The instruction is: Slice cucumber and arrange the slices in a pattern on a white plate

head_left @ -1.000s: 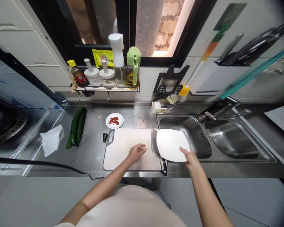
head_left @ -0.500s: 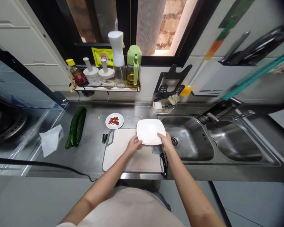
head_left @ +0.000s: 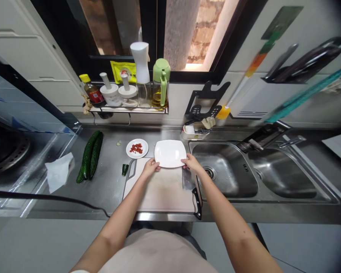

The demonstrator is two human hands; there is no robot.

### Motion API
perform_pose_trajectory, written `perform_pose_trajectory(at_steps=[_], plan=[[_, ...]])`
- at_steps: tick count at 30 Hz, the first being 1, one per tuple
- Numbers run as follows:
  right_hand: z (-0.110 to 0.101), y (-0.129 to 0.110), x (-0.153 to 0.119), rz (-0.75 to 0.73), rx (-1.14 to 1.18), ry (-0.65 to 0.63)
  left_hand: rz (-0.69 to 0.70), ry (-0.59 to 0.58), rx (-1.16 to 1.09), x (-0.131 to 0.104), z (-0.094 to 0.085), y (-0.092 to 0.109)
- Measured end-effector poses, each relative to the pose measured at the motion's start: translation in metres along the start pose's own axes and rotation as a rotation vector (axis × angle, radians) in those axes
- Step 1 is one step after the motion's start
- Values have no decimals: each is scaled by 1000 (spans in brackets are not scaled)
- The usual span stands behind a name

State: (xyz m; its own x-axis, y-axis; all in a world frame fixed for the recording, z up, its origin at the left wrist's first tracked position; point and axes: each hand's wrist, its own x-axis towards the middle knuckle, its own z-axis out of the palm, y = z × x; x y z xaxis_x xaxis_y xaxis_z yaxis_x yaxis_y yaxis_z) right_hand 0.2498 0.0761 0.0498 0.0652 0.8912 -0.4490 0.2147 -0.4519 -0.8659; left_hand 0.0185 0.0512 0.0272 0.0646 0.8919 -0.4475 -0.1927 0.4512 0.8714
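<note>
White ceramic-looking plate (head_left: 170, 153) is moving away from the sink (head_left: 230, 170) towards the cutting board's (head_left: 165, 195) far edge — the left hand (head_left: 150, 167) and right hand (head_left: 192, 163) are now pinching its near corners, sharing the hold, while the cleaver (head_left: 197, 204) is lying nearby.

The knives' holder (head_left: 244, 98) at upper right is smeared, its handles indistinct — the paper (head_left: 339, 144) beside it runs off the right edge. The dark stove part (head_left: 2, 148) is cut off at left — and the yellow packet (head_left: 116, 70) is partly covered by white-lidded jars (head_left: 110, 94).
</note>
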Motion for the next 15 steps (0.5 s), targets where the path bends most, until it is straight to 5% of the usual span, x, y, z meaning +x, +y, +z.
perform_pose_trajectory(at_steps=[4, 15], plan=[[4, 2, 19, -29, -83, -54, 11, 26, 18, 14, -6, 0], [19, 4, 60, -49, -469, 55, 47, 152, 293, 52, -12, 0]])
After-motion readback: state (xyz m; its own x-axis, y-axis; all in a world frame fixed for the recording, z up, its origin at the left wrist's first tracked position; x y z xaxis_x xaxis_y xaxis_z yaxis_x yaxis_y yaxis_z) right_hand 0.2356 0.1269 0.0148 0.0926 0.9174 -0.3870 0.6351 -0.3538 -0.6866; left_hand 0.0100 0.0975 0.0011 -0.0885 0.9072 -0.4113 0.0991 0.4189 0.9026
